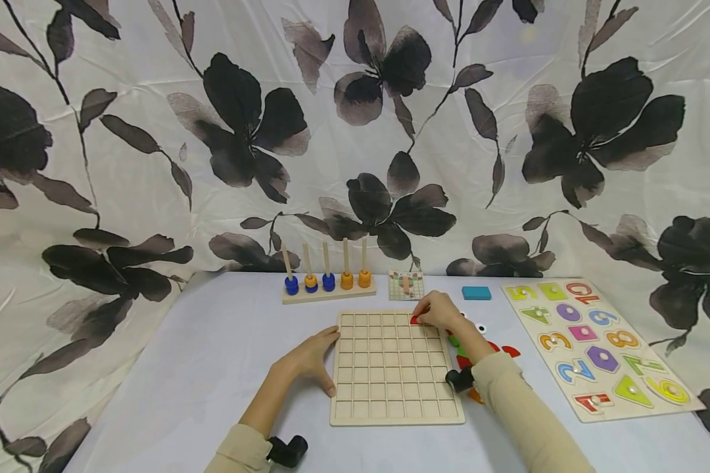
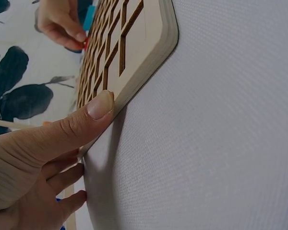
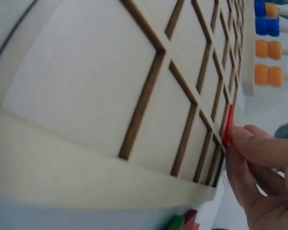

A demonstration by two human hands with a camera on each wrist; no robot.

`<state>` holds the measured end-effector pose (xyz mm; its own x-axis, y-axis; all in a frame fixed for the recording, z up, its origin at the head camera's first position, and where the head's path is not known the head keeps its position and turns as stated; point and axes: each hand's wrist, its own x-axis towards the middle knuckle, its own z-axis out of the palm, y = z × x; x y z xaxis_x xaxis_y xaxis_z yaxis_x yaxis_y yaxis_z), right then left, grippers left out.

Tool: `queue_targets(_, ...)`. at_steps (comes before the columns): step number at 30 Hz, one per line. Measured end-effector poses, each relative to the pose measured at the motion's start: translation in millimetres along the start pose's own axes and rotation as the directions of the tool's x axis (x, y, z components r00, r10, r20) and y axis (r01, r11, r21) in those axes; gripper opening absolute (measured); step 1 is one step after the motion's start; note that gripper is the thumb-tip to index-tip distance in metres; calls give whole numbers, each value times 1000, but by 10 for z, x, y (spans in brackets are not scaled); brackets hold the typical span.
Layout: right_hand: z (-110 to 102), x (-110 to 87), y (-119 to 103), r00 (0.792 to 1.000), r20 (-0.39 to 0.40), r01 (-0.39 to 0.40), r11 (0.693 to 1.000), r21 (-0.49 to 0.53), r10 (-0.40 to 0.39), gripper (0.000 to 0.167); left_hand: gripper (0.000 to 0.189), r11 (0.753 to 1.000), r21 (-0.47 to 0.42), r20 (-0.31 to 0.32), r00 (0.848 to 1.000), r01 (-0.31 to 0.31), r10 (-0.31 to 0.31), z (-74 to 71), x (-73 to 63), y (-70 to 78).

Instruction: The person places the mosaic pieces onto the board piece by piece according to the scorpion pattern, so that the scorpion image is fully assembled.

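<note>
A pale wooden grid board [image 1: 398, 420] lies flat on the table, its square cells marked off by grooves. My left hand [image 1: 307, 358] is spread along the board's left edge; in the left wrist view the thumb [image 2: 102, 105] presses on the rim and the other fingers lie farther along the side. At the far right corner of the grid, my right hand [image 1: 440, 310] pinches a small flat red piece [image 3: 229, 125] between thumb and forefinger. The piece's lower edge is right at the board's surface.
Loose red and green pieces [image 1: 463, 351] lie right of the board, partly under the right forearm. Behind stand a peg stacker [image 1: 329, 297] with blue and orange beads, a small picture card [image 1: 395, 289] and a blue block [image 1: 476, 293]. A number puzzle board [image 1: 591, 348] lies far right.
</note>
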<state>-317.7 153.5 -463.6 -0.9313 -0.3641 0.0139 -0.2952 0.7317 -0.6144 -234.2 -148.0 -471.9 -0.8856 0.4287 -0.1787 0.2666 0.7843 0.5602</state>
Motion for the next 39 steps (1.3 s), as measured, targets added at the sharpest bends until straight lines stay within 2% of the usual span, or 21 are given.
queue_targets(9, -346, -262, 252, 998, -53, 31, 992, 123, -25, 18, 113, 1000, 0, 5, 1000, -8, 8, 2, -2, -6)
queue_targets(14, -499, -458, 455, 998, -63, -2, 994, 112, 9, 23, 113, 1000, 7, -1, 1000, -1, 1, -7, -4, -5)
queue_targets(19, -546, -581, 574, 997, -45, -61, 995, 81, 65, 24, 113, 1000, 4, -5, 1000, 11, -11, 1, -6, -4)
queue_targets(25, -486, -558, 580, 995, -54, -78, 995, 68, 82, 24, 113, 1000, -6, -4, 1000, 12, -12, 10, -4, -6)
queue_targets(32, -372, -430, 500, 997, -35, -68, 995, 75, 70, 21, 112, 1000, -8, 3, 1000, 10, -10, -1, -8, 7)
queue_targets(39, -311, -389, 466, 996, -5, -86, 995, 51, 86, 19, 111, 1000, -5, 4, 1000, -5, 5, -3, -17, -4)
